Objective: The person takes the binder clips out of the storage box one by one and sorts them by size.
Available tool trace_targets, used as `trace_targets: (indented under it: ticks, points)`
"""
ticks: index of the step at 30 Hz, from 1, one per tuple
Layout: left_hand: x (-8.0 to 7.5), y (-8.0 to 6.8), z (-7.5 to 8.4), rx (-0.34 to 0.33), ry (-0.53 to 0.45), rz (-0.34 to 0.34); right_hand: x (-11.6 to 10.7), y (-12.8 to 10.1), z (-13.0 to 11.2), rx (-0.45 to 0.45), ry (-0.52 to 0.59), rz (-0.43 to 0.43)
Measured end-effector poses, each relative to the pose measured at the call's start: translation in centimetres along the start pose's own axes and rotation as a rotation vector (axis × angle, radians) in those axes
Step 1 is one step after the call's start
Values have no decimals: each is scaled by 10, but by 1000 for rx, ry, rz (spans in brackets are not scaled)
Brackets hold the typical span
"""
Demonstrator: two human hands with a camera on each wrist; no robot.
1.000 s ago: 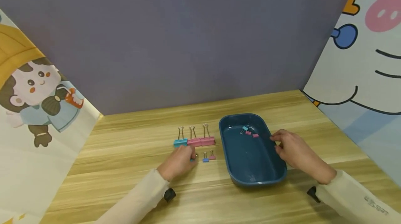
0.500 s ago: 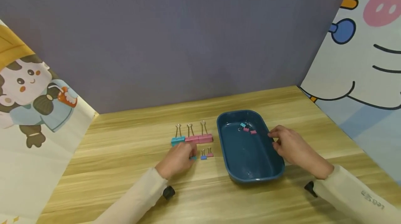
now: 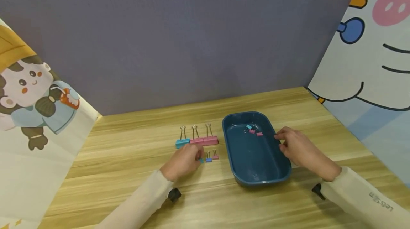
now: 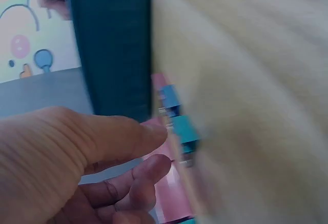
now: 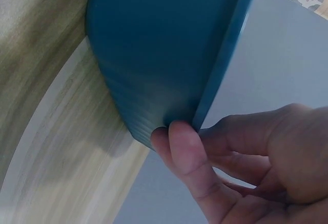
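1. The left hand (image 3: 184, 160) lay on the worktop (image 3: 128, 157), its grip pinched on a small teal clip (image 3: 201, 160).
2. At its 3 o'clock, the right hand (image 3: 296, 147) clamped thumb and fingers on the blue tray's (image 3: 256, 172) rim.
3. Three large clips (image 3: 196, 140) stood in a row at the left hand's 12 o'clock.
4. Small clips (image 3: 253, 130) sat at the tray's far end.

The right hand (image 5: 246, 167) grips the rim of the dark blue tray (image 5: 164, 44) — thumb under its outer wall — above the wooden table (image 5: 36, 55).
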State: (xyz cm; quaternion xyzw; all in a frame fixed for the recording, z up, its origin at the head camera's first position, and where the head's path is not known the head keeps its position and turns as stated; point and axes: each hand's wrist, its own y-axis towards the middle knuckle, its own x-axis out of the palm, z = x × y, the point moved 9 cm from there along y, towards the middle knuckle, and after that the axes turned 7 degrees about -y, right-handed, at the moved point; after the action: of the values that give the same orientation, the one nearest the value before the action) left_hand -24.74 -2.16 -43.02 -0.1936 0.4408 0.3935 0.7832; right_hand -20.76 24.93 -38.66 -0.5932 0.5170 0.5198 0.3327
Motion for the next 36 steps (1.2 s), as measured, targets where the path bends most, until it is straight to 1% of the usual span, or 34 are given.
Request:
trace_targets:
  ticks: [3,6,10,14,17,20,23,26,30,36]
  points:
    - [-11,-1,7,-3,-45,10,1,0,0,6,10,-3]
    - [-27,2,18,41,-33,50,1,1,1,3,10,-2]
    - [-50,14,35,93,7,125,-5,2,2,11,2,2]
    - [-59,25,48,108,21,157,-4,1,0,14,0,-2]
    - [-60,35,60,106,4,160,-3,1,-2,1,-10,2]
    - [-58,49,75,102,-34,164,-2,0,-3,-2,-19,6]
    - [-53,64,90,96,-63,163,-2,-1,-1,1,-24,7]
    - [-46,79,101,80,-59,161,-1,-2,-1,0,-17,11]
    - [-38,96,107,56,-33,149,0,-3,-1,6,-1,7]
    - [-27,121,107,22,2,130,1,-2,-2,18,-5,3]
